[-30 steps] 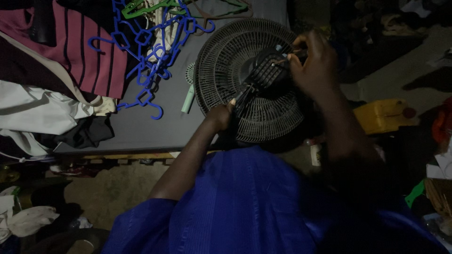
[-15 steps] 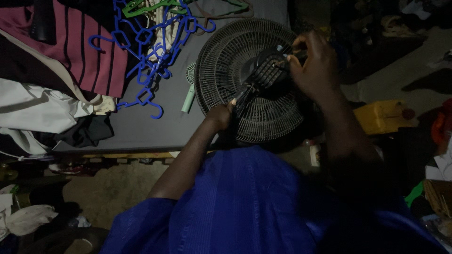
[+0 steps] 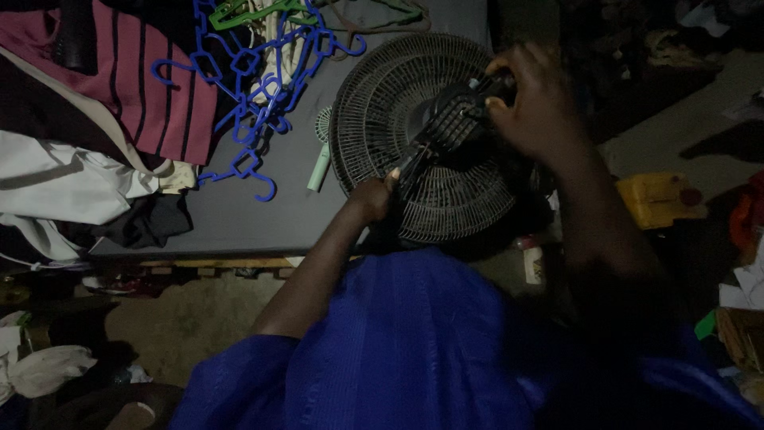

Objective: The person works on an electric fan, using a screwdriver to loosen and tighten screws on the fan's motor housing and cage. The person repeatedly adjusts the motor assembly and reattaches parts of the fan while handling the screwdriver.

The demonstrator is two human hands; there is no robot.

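Dim view down over my blue-clad lap toward a grey table (image 3: 239, 215). My left hand (image 3: 372, 197) has its fingers closed round a dark, thin tool, likely a screwdriver (image 3: 414, 163), whose tip points into the black motor housing (image 3: 454, 123) of a round fan grille (image 3: 430, 135). The fan lies flat at the table's right end, partly over its edge. My right hand (image 3: 533, 99) cups the far side of the housing, fingers curled and pressed against it to steady it.

I judge I am working at a fastener on the housing. The next move calls for keeping the tool tip seated while my right hand stops the fan turning; in this gloom I cannot see the tip itself.

A pale green tube-shaped thing (image 3: 318, 169) lies just left of the grille. Further left are tangled blue hangers (image 3: 255, 95) and a striped pink cloth (image 3: 151, 87). To the right, on the floor, sits a yellow boxy container (image 3: 656, 199); a small white bottle (image 3: 533, 263) stands below the fan. Any labels are too dark to make out.
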